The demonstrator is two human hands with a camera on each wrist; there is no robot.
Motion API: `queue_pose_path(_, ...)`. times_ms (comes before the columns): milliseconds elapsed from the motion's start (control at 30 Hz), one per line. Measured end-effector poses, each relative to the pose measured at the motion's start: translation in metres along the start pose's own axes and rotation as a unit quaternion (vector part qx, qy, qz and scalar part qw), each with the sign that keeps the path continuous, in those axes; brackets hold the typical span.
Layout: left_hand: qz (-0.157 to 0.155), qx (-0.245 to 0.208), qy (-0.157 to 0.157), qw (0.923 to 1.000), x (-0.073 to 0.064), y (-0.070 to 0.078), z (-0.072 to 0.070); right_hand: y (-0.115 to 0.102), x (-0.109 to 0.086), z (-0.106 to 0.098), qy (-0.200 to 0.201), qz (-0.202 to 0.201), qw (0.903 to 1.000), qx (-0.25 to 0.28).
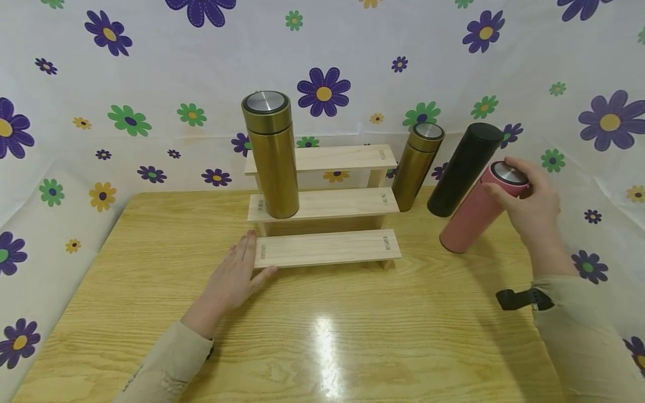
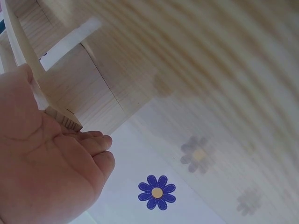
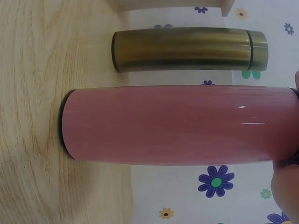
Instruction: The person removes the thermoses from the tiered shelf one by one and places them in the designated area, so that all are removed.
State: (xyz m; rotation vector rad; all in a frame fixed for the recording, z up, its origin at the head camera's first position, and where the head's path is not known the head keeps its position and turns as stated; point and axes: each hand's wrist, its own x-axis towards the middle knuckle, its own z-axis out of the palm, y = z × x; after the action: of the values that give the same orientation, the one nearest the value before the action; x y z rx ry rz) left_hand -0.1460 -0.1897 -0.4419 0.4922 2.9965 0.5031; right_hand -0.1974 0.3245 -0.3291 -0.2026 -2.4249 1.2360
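Note:
My right hand [image 1: 536,204] grips a pink thermos [image 1: 476,215] near its silver-topped lid, thumb and fingers on either side. In the right wrist view the pink thermos [image 3: 177,125] spans the picture, its dark base at the tabletop; I cannot tell whether it touches. My left hand [image 1: 232,274] rests against the left end of the lowest board of a three-step wooden rack [image 1: 327,249], fingers extended, thumb by the front edge. In the left wrist view the board's end meets the palm of that hand [image 2: 51,163]. On the middle step stands a gold thermos [image 1: 274,168].
Right of the rack, a second gold thermos [image 1: 418,168] stands on the wooden table [image 1: 353,324]. Between it and the pink one is a black thermos [image 1: 463,170], its top plain and dark. A flower-printed cloth [image 1: 201,73] hangs behind and at the sides.

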Motion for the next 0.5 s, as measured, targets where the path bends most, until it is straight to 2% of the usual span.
queue_pose_path(200, -0.005, -0.002, -0.005, 1.0000, 0.0002, -0.0011, 0.0001, 0.0030, 0.0029, 0.0045, 0.008, -0.001, 0.9999, 0.014)
queue_pose_path(500, -0.002, -0.004, 0.003, 1.0000, 0.0003, 0.0000, -0.0004, 0.0025, 0.0019, 0.0035, 0.001, -0.036, 0.9993, 0.005)
